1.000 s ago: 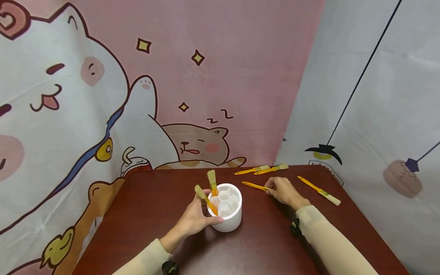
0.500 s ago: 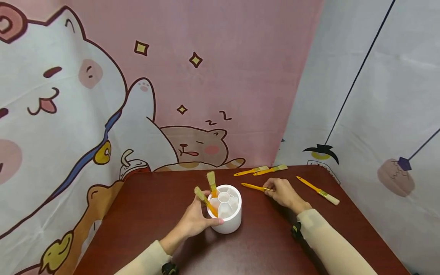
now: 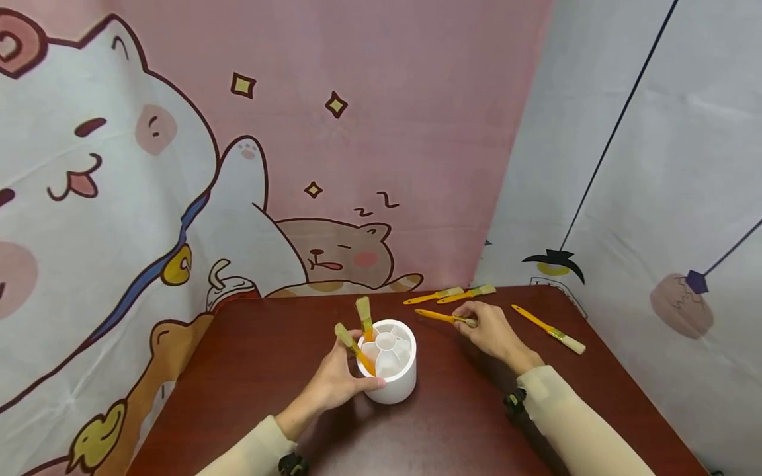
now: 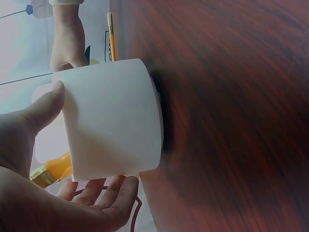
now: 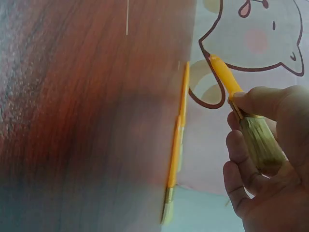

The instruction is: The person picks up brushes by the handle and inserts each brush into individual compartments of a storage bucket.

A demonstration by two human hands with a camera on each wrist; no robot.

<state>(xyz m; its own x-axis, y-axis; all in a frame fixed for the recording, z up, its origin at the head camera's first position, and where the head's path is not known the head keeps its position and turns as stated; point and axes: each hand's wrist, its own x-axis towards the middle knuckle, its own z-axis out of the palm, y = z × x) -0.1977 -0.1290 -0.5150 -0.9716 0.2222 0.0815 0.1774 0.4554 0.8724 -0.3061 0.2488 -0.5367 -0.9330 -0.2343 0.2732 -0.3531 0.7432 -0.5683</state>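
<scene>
A round white organizer cup (image 3: 400, 387) with petal-shaped compartments stands upright on the table. My left hand (image 3: 336, 377) grips its left side, thumb at the near rim and fingers round the back. Two paintbrushes lean in its left compartments, bristles up: one rear brush (image 3: 364, 314) and one front brush (image 3: 351, 345). To the right of the cup, my right hand (image 3: 488, 330) pinches a third paintbrush (image 3: 434, 315) near its metal ferrule. That brush's yellow handle points left, and its bristles (image 5: 263, 145) lie toward the palm in the right wrist view.
Two more paintbrushes, a left one (image 3: 431, 296) and a right one (image 3: 467, 294), lie at the table's back edge. Another paintbrush (image 3: 548, 328) lies slanted to the right of my right hand. Printed cloth (image 3: 417, 132) hangs behind the brown-red table (image 3: 256, 370).
My right hand has raised the pinched paintbrush slightly from the table, its handle end lifting. My left hand and the cup keep their places.
</scene>
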